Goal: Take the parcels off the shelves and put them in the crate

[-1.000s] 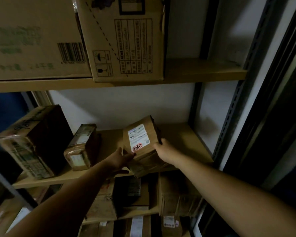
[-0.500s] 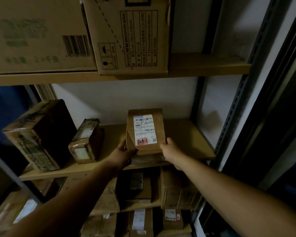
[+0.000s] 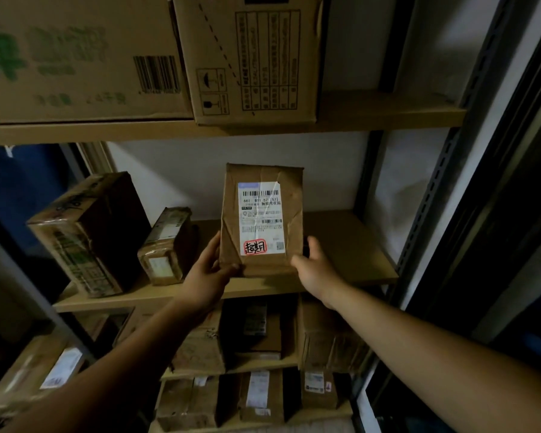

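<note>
Dim storeroom shelving [image 3: 431,195] is crowding the frame as left grip [image 3: 207,272] and right grip [image 3: 315,270] are clamping a parcel [image 3: 261,220] by its lower corners, centre frame, label outward, seemingly to draw it off the middle shelf [image 3: 356,245].

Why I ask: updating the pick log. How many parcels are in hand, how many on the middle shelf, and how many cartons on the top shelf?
In hand: 1, the held parcel, between left hand and right hand
On the middle shelf: 2, large parcel and small parcel
On the top shelf: 2, left carton and right carton
Total: 5
</note>
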Demonstrator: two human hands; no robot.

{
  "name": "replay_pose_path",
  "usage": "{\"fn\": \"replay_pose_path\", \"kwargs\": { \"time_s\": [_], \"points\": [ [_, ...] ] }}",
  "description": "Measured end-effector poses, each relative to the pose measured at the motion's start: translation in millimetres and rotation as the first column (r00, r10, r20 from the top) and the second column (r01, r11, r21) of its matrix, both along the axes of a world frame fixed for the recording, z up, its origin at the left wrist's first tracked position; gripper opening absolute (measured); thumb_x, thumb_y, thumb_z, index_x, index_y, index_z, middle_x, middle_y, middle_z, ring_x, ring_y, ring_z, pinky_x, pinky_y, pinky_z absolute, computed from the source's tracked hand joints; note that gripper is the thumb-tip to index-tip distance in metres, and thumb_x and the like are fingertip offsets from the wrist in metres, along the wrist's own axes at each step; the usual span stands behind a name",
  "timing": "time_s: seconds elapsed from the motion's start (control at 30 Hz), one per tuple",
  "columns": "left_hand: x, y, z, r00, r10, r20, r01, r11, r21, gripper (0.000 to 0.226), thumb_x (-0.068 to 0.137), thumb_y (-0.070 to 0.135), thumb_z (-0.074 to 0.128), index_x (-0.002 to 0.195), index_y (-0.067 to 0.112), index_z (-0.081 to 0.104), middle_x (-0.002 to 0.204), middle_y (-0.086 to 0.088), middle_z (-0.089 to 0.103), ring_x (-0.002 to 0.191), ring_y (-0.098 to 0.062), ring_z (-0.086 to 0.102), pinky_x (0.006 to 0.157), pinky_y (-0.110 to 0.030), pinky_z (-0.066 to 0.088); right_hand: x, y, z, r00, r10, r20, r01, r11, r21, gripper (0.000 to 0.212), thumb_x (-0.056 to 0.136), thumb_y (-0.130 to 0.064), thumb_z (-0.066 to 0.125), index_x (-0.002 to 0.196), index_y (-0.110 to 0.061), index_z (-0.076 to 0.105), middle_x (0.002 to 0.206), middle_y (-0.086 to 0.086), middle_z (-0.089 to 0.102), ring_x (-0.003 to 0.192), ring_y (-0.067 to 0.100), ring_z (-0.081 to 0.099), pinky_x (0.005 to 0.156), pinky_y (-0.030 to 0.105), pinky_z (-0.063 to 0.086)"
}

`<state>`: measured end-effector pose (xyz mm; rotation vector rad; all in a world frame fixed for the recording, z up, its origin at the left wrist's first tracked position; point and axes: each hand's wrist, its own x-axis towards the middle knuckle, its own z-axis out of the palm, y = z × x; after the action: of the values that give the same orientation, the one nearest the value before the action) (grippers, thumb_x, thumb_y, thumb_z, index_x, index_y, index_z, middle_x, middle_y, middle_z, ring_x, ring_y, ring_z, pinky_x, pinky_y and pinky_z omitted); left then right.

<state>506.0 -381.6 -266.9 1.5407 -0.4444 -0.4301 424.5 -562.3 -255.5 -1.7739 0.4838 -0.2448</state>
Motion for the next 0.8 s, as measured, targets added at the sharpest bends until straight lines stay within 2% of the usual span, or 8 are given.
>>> {"fn": "replay_pose_path", "kwargs": {
  "time_s": [0.07, 0.17, 0.23, 0.33, 0.5, 0.57, 0.67, 0.8],
  "points": [
    [-4.1, 0.5, 0.6, 1.0, -0.004, 0.006, 0.004, 1.0, -0.013, 0.073, 0.089, 0.005, 0.057, 0.146, 0.038, 0.024, 0.131, 0.006, 0.055, 0.109, -0.007, 0.056, 0.071, -0.019, 0.05, -1.1, 0.1, -2.4, 1.0, -0.005, 0.015, 0.005, 1.0, 0.009, 0.051, 0.096, -0.018, 0.047, 0.143, -0.02, 0.028, 0.129, -0.003, 0.049, 0.122, 0.021, 0.046, 0.1, 0.036, 0.039],
    [-9.8, 1.9, 5.0, 1.0, -0.006, 0.013, 0.006, 1.0, -0.017, 0.072, 0.09, 0.004, 0.056, 0.146, 0.038, 0.025, 0.13, 0.004, 0.055, 0.112, -0.011, 0.056, 0.07, -0.019, 0.05, -3.3, -0.3, -2.7, 0.998, 0.003, 0.063, -0.005, 1.0, 0.029, 0.028, 0.095, -0.015, 0.049, 0.118, -0.027, 0.037, 0.103, -0.01, 0.052, 0.102, 0.013, 0.049, 0.092, 0.033, 0.04],
    [-11.1, 5.0, 5.6, 1.0, 0.011, -0.004, -0.011, 1.0, -0.017, 0.073, 0.09, 0.003, 0.055, 0.146, 0.038, 0.025, 0.13, 0.002, 0.055, 0.111, -0.014, 0.058, 0.073, -0.022, 0.048, -3.6, 0.0, -2.8, 0.996, 0.026, 0.089, -0.029, 0.999, 0.035, 0.027, 0.094, -0.014, 0.051, 0.108, -0.03, 0.034, 0.094, -0.015, 0.05, 0.096, 0.01, 0.048, 0.089, 0.032, 0.039],
    [-17.4, 15.0, 6.5, 0.999, 0.042, -0.027, -0.042, 0.999, -0.006, 0.071, 0.091, 0.002, 0.053, 0.145, 0.04, 0.027, 0.131, 0.001, 0.055, 0.105, -0.016, 0.061, 0.074, -0.027, 0.052, -0.3, 4.7, -7.9, 0.992, 0.074, 0.1, -0.076, 0.997, 0.014, 0.029, 0.09, -0.022, 0.061, 0.11, -0.029, 0.041, 0.103, -0.012, 0.057, 0.104, 0.015, 0.054, 0.095, 0.036, 0.043],
    [-33.1, 53.7, 0.2, 0.982, 0.176, -0.065, -0.176, 0.984, 0.008, 0.072, 0.09, 0.004, 0.055, 0.146, 0.039, 0.026, 0.139, 0.002, 0.05, 0.12, -0.018, 0.055, 0.097, -0.046, 0.048, 7.1, 33.8, -19.3, 0.975, 0.199, 0.099, -0.2, 0.98, 0.0, 0.03, 0.091, -0.025, 0.062, 0.113, -0.028, 0.042, 0.11, -0.007, 0.056, 0.106, 0.015, 0.053, 0.091, 0.031, 0.04],
    [-42.6, 78.2, -5.6, 0.969, 0.239, -0.063, -0.238, 0.971, 0.021, 0.074, 0.089, 0.003, 0.057, 0.146, 0.038, 0.027, 0.14, 0.003, 0.05, 0.123, -0.017, 0.052, 0.099, -0.044, 0.046, 10.0, 56.5, -25.2, 0.962, 0.259, 0.086, -0.26, 0.966, 0.002, 0.03, 0.091, -0.025, 0.061, 0.112, -0.029, 0.041, 0.11, -0.007, 0.055, 0.108, 0.016, 0.053, 0.093, 0.032, 0.04],
    [-57.0, 116.1, -9.6, 0.954, 0.294, -0.051, -0.293, 0.956, 0.025, 0.073, 0.089, -0.001, 0.055, 0.147, 0.033, 0.027, 0.134, 0.002, 0.056, 0.12, -0.017, 0.055, 0.09, -0.034, 0.05, 10.4, 95.5, -33.4, 0.946, 0.315, 0.078, -0.316, 0.949, 0.004, 0.031, 0.09, -0.027, 0.062, 0.115, -0.027, 0.042, 0.114, -0.006, 0.056, 0.112, 0.018, 0.053, 0.095, 0.035, 0.041],
    [-71.2, 173.7, -6.2, 0.927, 0.368, -0.067, -0.369, 0.93, 0.006, 0.063, 0.089, -0.007, 0.05, 0.139, 0.029, 0.036, 0.116, 0.003, 0.063, 0.104, -0.012, 0.063, 0.079, -0.025, 0.056, 8.9, 154.6, -30.4, 0.918, 0.385, 0.094, -0.389, 0.92, 0.04, 0.045, 0.093, -0.026, 0.059, 0.132, -0.02, 0.037, 0.113, -0.007, 0.048, 0.109, 0.012, 0.044, 0.093, 0.029, 0.034]
  ]
}}
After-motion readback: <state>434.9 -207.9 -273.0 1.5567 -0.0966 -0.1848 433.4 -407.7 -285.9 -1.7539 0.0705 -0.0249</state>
